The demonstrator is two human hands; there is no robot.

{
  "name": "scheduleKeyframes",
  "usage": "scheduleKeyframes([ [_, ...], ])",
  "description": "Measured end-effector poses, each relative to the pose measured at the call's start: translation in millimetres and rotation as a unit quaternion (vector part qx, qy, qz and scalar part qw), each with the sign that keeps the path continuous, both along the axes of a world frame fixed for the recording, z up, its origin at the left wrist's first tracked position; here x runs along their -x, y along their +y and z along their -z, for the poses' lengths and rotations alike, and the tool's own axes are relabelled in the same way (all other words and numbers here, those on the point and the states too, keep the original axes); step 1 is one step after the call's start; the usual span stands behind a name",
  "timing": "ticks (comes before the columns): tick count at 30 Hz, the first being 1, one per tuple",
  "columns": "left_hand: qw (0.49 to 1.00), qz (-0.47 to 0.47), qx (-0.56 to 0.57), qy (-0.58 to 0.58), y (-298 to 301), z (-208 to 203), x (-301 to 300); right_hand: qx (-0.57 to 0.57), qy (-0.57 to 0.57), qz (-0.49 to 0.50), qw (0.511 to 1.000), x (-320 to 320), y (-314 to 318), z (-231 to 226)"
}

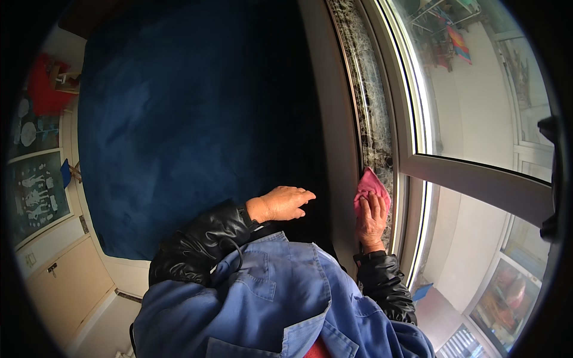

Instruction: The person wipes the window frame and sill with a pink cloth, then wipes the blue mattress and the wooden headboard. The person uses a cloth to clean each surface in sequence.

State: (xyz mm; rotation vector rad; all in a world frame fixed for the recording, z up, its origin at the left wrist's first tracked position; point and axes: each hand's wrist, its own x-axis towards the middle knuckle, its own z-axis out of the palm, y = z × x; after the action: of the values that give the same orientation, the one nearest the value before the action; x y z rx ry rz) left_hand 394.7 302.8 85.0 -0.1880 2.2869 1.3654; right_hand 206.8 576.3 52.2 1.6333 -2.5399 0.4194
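Observation:
My right hand (372,222) presses a pink cloth (369,179) onto a dark marbled windowsill (368,113), fingers bent over the fabric. A pointed fold of the cloth sticks out beyond the fingertips. Further left, my left hand (280,203) is over a large dark blue covered surface (173,119) that looks like a bed. It holds nothing; the fingers are stretched out and the thumb stands apart. Whether it touches the cover I cannot tell.
Along the sill's right side runs a white window frame (409,77) with a thick crossbar (477,179). Through the glass, hanging items and a pale wall show. A beige door (65,286) stands at the lower left, with a red item (48,86) farther up.

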Motion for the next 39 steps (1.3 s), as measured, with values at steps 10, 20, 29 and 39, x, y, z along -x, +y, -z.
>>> scheduleKeyframes([
  [10,0.995,-0.005,-0.032,0.097,-7.0,47.4,10.4,-0.030,0.032,0.040,0.998,5.0,-9.5,5.8],
  [20,0.909,-0.089,-0.019,0.408,24.8,17.5,155.6,0.025,0.066,0.069,0.995,0.7,-27.6,-0.5],
  [29,0.889,-0.106,0.287,0.340,62.8,85.1,263.1,0.092,0.387,0.103,0.912,90.4,-69.8,-203.4],
  [39,0.885,-0.146,0.265,0.355,65.1,80.8,263.9,-0.376,0.341,-0.085,0.857,122.3,-84.2,-106.6],
])
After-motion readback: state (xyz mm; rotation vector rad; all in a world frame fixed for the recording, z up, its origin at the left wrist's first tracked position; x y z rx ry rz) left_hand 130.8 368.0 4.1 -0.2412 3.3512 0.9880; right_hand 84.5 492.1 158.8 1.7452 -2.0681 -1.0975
